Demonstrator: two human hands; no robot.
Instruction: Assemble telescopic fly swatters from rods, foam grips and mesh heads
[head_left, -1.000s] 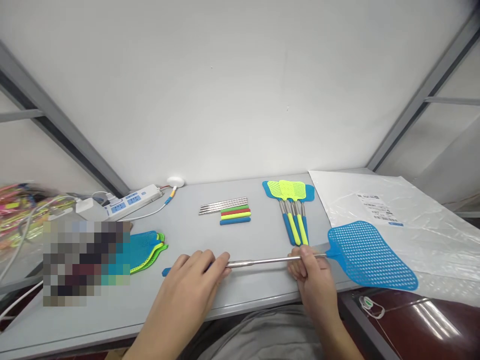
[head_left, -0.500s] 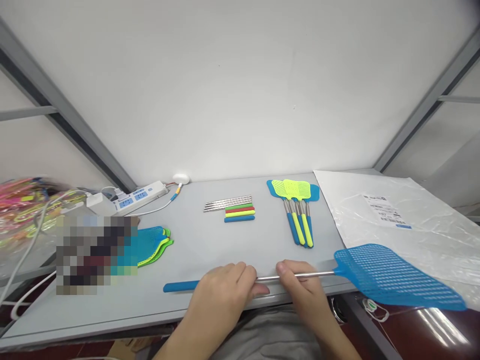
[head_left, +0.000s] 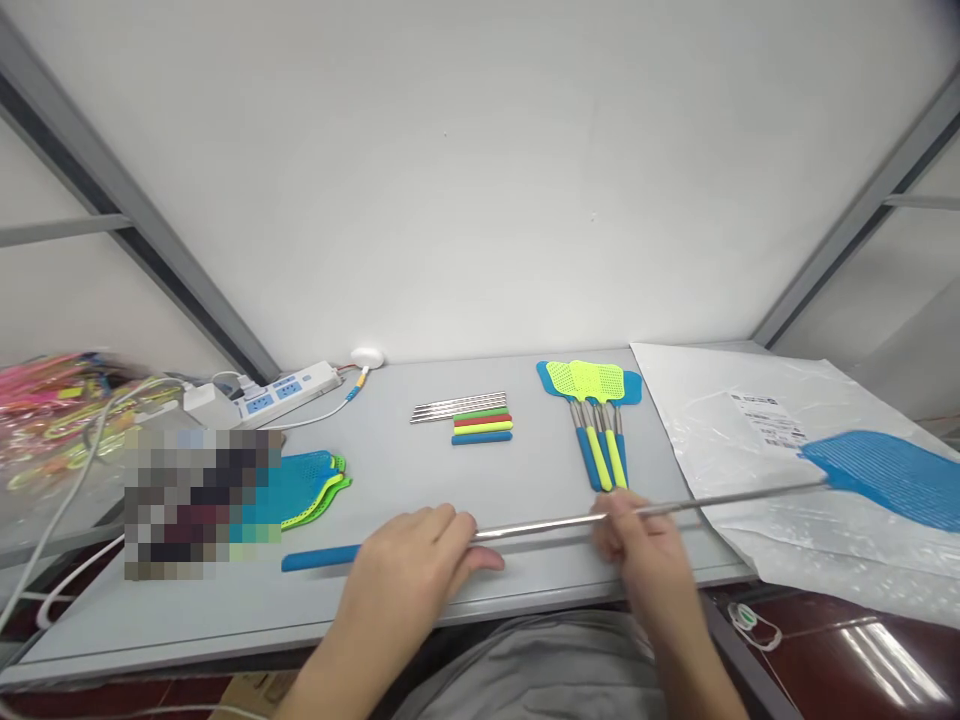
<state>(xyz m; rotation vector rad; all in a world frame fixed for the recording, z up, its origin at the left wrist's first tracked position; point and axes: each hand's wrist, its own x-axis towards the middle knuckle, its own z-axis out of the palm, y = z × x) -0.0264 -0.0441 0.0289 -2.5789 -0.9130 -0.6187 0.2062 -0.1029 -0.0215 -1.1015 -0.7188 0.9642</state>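
I hold a blue fly swatter with a telescopic steel rod [head_left: 720, 498] across the near edge of the grey table [head_left: 420, 480]. My left hand [head_left: 416, 570] is closed around the rod where it meets the blue handle [head_left: 319, 557]. My right hand [head_left: 634, 535] pinches the rod further right. The rod is drawn out long, and the blue mesh head [head_left: 889, 475] hangs over the white plastic bag [head_left: 757, 440].
A bunch of finished yellow and blue swatters [head_left: 596, 415] lies behind my right hand. Steel rods [head_left: 457, 407] and coloured handle sleeves [head_left: 482, 427] sit mid-table. Loose mesh heads [head_left: 307, 485] lie at left, beside a power strip [head_left: 281, 392] and cables.
The rod has lengthened: the blue head moved far to the right, out over the plastic bag, while my left hand stayed on the handle end and my right hand shifted right.
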